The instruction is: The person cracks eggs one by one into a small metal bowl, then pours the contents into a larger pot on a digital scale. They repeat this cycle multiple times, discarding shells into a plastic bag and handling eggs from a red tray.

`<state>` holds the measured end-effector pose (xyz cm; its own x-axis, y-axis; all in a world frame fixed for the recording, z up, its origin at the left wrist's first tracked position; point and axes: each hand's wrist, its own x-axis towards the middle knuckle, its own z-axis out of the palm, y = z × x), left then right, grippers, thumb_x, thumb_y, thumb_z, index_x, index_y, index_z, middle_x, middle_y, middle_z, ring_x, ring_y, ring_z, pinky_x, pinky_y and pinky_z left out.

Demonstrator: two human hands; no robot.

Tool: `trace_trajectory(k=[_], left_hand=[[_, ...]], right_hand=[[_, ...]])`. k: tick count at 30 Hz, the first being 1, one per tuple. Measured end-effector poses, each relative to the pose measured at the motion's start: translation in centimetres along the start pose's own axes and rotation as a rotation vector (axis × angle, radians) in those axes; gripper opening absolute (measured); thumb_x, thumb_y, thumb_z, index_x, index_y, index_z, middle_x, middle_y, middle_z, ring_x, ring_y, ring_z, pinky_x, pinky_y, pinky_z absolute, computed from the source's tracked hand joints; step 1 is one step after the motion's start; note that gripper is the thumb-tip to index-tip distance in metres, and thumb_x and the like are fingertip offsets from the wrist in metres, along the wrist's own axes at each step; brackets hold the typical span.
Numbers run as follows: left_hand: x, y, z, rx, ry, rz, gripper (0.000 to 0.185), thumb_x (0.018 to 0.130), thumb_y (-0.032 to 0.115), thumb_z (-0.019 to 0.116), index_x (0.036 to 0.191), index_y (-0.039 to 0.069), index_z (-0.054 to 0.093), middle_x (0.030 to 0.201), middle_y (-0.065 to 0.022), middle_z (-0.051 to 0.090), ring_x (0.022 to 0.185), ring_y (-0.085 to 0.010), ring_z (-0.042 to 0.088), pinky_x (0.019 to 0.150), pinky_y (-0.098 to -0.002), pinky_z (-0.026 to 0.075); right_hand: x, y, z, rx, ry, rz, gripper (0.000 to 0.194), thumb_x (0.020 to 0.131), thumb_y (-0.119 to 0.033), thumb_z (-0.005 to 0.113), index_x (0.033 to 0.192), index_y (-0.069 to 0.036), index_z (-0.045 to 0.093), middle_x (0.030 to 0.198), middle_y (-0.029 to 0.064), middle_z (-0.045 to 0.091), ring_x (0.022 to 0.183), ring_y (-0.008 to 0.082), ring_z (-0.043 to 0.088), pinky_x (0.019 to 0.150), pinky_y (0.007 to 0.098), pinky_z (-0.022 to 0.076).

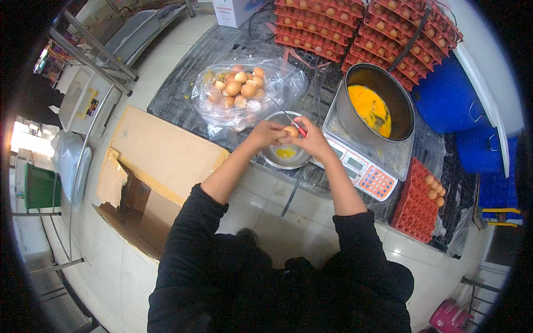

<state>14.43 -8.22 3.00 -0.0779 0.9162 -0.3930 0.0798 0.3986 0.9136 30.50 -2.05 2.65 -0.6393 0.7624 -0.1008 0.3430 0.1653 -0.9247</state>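
Note:
Both my hands hold a brown egg [291, 132] above a steel bowl [287, 163] with some yolk and clear egg white in it. My left hand [266, 135] grips the egg from the left. My right hand [312, 139] touches it from the right and also holds a thin tool with a red handle [300, 130], its blade pointing up and left. Behind the bowl, eggshells [234, 88] fill a clear plastic bag [287, 75]. To the right, a deep metal pot [352, 120] of yellow egg stands on a digital scale [377, 181].
Red trays full of eggs [320, 29] are stacked at the back. Nearer, at the right, several eggs [433, 189] sit on a pile of red trays [416, 208]. An opened cardboard box [166, 145] stands left of my arms. Blue containers [449, 95] are at the far right.

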Motion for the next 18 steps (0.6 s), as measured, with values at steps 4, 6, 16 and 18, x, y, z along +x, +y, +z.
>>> trace_trajectory(k=[4,6,16,18], left_hand=[[0.2,-0.1,-0.1,-0.102,-0.003,-0.036,0.033,0.069,0.020,0.067,0.094,-0.002,0.062,0.077,-0.0078,0.062,0.062,-0.0120,0.058,0.054,-0.0219,0.050],[0.3,-0.1,0.0,-0.025,0.023,-0.014,0.032,0.069,0.019,0.067,0.094,-0.001,0.062,0.076,-0.0075,0.062,0.061,-0.0116,0.058,0.054,-0.0215,0.050],[0.8,-0.6,-0.1,-0.114,-0.012,-0.003,0.029,0.068,0.016,0.067,0.092,0.000,0.063,0.077,-0.0070,0.062,0.065,-0.0117,0.058,0.056,-0.0231,0.049],[1.0,-0.8,0.0,-0.077,0.023,-0.029,0.029,0.068,0.017,0.068,0.091,0.001,0.063,0.077,-0.0070,0.062,0.065,-0.0118,0.058,0.055,-0.0233,0.049]], right_hand=[[0.7,1.7,0.1,0.014,-0.015,-0.032,0.060,0.060,-0.032,0.074,0.107,-0.008,0.045,0.098,0.0119,0.056,0.089,0.0206,0.054,0.075,0.0313,0.0430],[1.0,2.3,0.1,-0.016,-0.024,-0.019,0.059,0.060,-0.031,0.073,0.107,-0.008,0.045,0.098,0.0120,0.056,0.089,0.0212,0.054,0.075,0.0319,0.0427],[0.8,1.7,0.0,-0.045,-0.009,-0.039,0.055,0.062,-0.029,0.072,0.104,-0.008,0.045,0.099,0.0126,0.055,0.093,0.0229,0.053,0.079,0.0327,0.0413],[0.7,1.7,0.0,-0.011,-0.013,-0.052,0.055,0.061,-0.028,0.072,0.105,-0.008,0.045,0.100,0.0123,0.055,0.094,0.0230,0.053,0.080,0.0326,0.0411]])
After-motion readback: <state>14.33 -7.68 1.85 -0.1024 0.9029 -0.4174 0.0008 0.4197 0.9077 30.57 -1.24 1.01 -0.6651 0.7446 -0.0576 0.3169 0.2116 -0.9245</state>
